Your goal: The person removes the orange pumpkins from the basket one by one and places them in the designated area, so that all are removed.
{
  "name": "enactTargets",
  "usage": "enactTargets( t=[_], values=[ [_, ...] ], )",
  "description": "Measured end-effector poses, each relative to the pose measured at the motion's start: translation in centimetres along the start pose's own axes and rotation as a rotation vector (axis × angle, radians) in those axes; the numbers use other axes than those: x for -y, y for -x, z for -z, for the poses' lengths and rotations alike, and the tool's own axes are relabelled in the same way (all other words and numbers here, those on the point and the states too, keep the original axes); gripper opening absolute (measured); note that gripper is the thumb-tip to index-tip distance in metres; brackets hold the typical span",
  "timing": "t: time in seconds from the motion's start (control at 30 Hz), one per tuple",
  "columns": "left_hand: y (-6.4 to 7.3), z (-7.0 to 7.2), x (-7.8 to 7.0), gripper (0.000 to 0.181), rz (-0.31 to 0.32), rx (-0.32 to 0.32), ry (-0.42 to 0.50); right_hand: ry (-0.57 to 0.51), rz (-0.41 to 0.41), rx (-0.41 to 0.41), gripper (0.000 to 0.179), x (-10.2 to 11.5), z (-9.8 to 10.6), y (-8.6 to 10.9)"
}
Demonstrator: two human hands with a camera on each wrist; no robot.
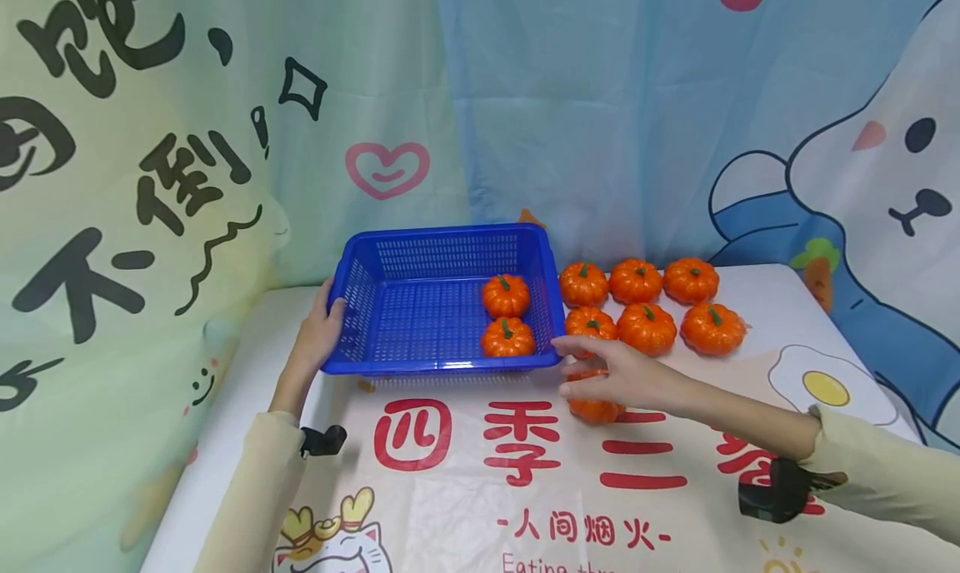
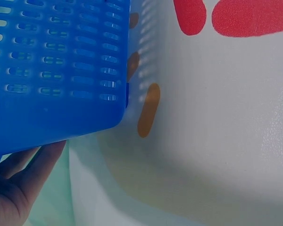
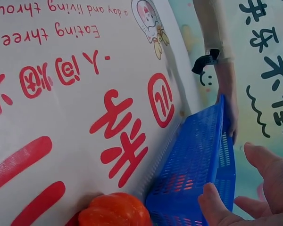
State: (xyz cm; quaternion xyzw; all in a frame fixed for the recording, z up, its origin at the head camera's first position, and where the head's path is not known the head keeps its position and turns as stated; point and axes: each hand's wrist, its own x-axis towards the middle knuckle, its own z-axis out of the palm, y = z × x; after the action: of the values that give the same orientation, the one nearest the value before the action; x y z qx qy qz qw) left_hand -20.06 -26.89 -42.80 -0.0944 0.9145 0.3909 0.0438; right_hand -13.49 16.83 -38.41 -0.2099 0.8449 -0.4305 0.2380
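A blue plastic basket point(image 1: 420, 327) with slotted walls stands at the back of the table, two small orange pumpkins point(image 1: 507, 337) inside along its right wall. My left hand point(image 1: 321, 333) holds the basket's left side, thumb at the rim; the left wrist view shows fingers point(image 2: 47, 157) against the outer wall. At the basket's front right corner is my right hand point(image 1: 622, 373), its fingers spread with nothing gripped. Whether a fingertip touches the rim I cannot tell. Beneath that hand lies another pumpkin point(image 1: 596, 411), partly hidden in the head view; the right wrist view shows this pumpkin point(image 3: 115, 212) beside the basket.
Several more pumpkins point(image 1: 647, 329) sit in two rows right of the basket. A printed cloth point(image 1: 450, 506) with red characters covers the table. Behind hangs a patterned curtain point(image 1: 562, 140), close to the basket's back rim.
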Motion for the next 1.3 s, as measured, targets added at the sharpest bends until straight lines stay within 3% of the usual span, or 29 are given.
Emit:
enactTargets(
  t=[0.2,0.43,0.6,0.7,1.0,1.3],
  values=[
    [-0.1,0.2,0.3,0.059,-0.01,-0.008,-0.008,-0.007,-0.04,0.025,0.065,1.3,0.9,-3.3],
    [-0.1,0.2,0.4,0.059,-0.011,-0.02,-0.006,0.157,-0.133,0.113,0.068,3.7,2.4,-11.4],
    [-0.2,-0.3,0.5,0.059,-0.013,-0.019,-0.005,0.273,-0.208,0.131,0.073,2.6,2.9,-17.2],
    [-0.3,-0.6,0.6,0.059,-0.014,-0.015,-0.003,0.364,-0.225,0.123,0.07,2.0,2.8,-19.2],
    [-0.2,-0.2,0.5,0.059,-0.015,-0.021,-0.005,0.423,-0.273,0.12,0.066,3.7,2.6,-20.5],
    [-0.2,-0.1,0.4,0.059,-0.009,-0.015,-0.005,0.441,-0.272,0.078,0.067,3.3,2.5,-21.3]
  ],
)
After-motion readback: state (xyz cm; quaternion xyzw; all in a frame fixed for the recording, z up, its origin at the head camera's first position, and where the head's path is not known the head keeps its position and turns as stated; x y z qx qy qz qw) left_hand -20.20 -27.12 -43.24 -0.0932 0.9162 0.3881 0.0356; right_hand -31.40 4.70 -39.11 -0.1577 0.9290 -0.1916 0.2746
